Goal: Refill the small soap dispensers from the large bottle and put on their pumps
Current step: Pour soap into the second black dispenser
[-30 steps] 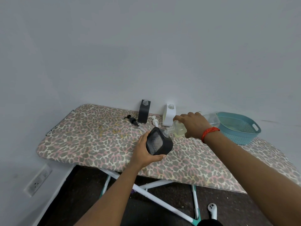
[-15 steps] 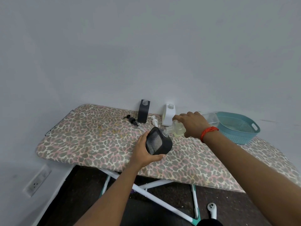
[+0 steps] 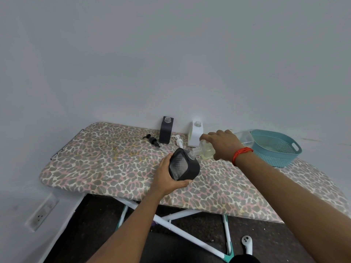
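Observation:
My left hand (image 3: 167, 179) grips a black square soap dispenser (image 3: 183, 165), tilted, with its clear neck toward the right. My right hand (image 3: 223, 145) holds the large clear bottle (image 3: 206, 151) of pale yellow soap on its side, its mouth meeting the dispenser's neck. At the back of the board stand a second black dispenser (image 3: 166, 132) and a white dispenser (image 3: 195, 134), both without pumps. A black pump (image 3: 152, 140) and a white pump (image 3: 179, 142) lie on the board near them.
Everything sits on a leopard-print ironing board (image 3: 106, 168) against a grey wall. A teal basket (image 3: 275, 147) stands at the right, a clear container (image 3: 245, 138) beside it. A white controller (image 3: 247, 242) lies on the dark floor; a wall outlet (image 3: 40, 215) is lower left.

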